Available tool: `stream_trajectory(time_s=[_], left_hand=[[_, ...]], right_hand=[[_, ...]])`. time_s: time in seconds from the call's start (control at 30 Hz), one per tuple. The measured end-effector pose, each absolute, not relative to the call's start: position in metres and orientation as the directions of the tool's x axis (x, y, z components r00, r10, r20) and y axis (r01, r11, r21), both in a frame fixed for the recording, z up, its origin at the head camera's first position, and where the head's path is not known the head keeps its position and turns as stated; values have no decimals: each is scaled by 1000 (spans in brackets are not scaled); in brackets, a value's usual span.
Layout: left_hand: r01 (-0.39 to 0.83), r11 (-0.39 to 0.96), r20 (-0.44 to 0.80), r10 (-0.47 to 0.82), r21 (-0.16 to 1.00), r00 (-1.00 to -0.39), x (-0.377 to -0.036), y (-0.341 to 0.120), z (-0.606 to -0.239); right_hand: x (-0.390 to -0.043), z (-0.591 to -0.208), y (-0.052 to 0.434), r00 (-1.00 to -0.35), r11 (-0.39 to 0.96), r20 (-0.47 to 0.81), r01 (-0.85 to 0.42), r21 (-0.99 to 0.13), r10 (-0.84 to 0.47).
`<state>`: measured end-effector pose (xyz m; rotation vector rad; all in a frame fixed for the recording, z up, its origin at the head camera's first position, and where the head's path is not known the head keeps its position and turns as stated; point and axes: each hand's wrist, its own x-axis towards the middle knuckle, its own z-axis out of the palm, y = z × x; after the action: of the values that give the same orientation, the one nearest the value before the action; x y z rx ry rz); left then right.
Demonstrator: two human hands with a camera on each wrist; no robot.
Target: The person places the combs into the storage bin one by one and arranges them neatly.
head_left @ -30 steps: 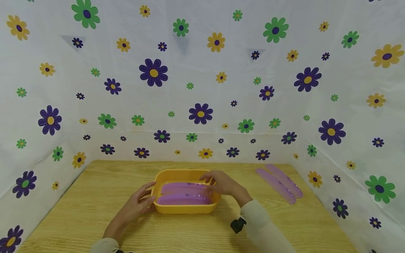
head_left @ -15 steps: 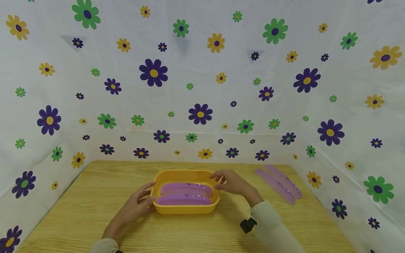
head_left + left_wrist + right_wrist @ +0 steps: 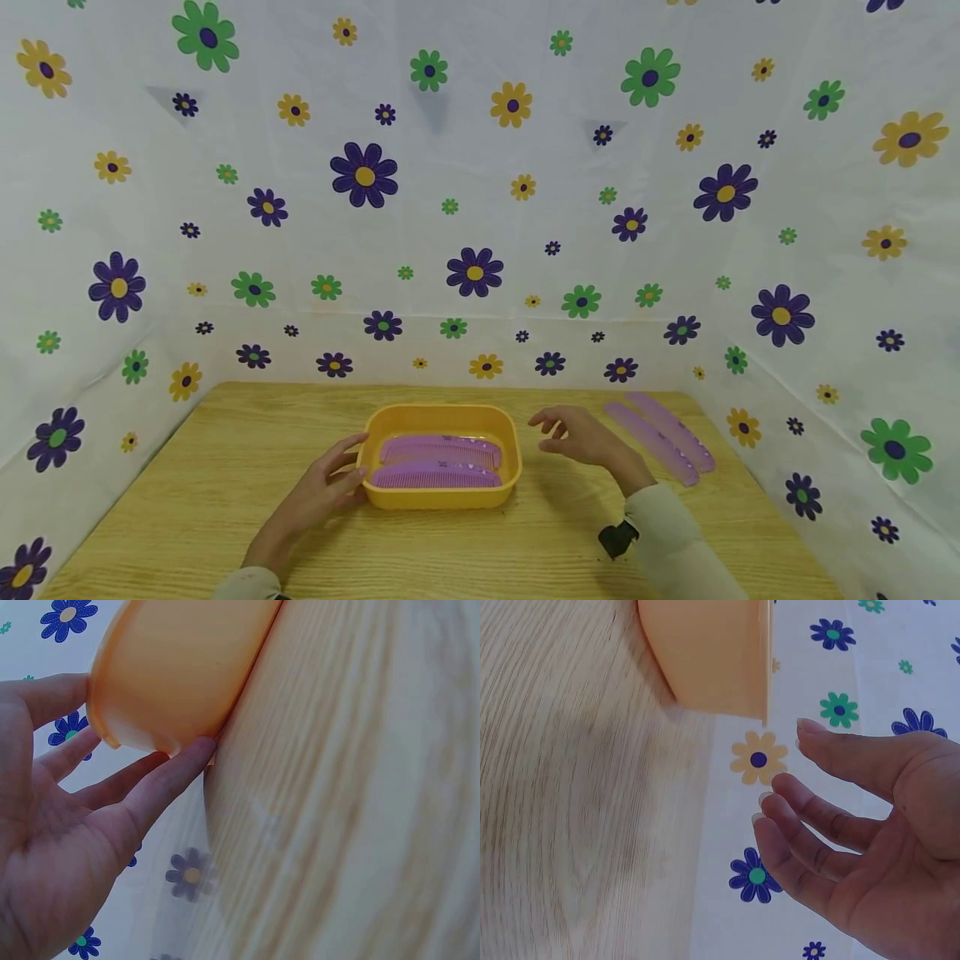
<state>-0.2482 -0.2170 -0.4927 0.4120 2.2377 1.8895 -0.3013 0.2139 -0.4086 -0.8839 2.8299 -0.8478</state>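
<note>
Landmark: yellow tray (image 3: 440, 496), sitting mid-desk (image 3: 225, 517).

Nearest the camera, left of the tray: left hand (image 3: 318, 496) rests against the tray's left end. Fingers (image 3: 169, 776) straight, tips touching the outer wall under the rim; thumb near the rim. No curl round anything, so that grip is open and just steadying the tray. Same contact as a second ago.

Inside the tray: two purple combs (image 3: 437, 462) lying flat, side by side, lengthwise, teeth visible on the front one.

Right of the tray: right hand (image 3: 581, 435) hovers above the desk, clear of the tray wall. Fingers (image 3: 821, 817) loosely spread, palm empty: grip open, holding nothing. This is the change: a second ago that hand lay over the tray's right end on the combs; half a second ago it was at the right rim; now it is off the tray and further right. My read: the second comb is deposited and released, and the hand is travelling away from the tray.

Further right and a bit behind the tray: two more purple combs (image 3: 660, 437) flat on the desk, parallel, angled, near the right back corner. Right hand is between the tray and these, not touching them.

Behind the tray: flower-print sheet (image 3: 480, 208) walls in the desk on three sides.
</note>
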Motion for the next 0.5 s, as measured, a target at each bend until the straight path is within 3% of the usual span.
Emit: stream_trajectory(time_s=[0.5], left_hand=[[89, 152, 36, 321, 984, -947, -248, -217, -492]], right_hand=[[-298, -417, 255, -849, 698, 117, -496, -516, -516]])
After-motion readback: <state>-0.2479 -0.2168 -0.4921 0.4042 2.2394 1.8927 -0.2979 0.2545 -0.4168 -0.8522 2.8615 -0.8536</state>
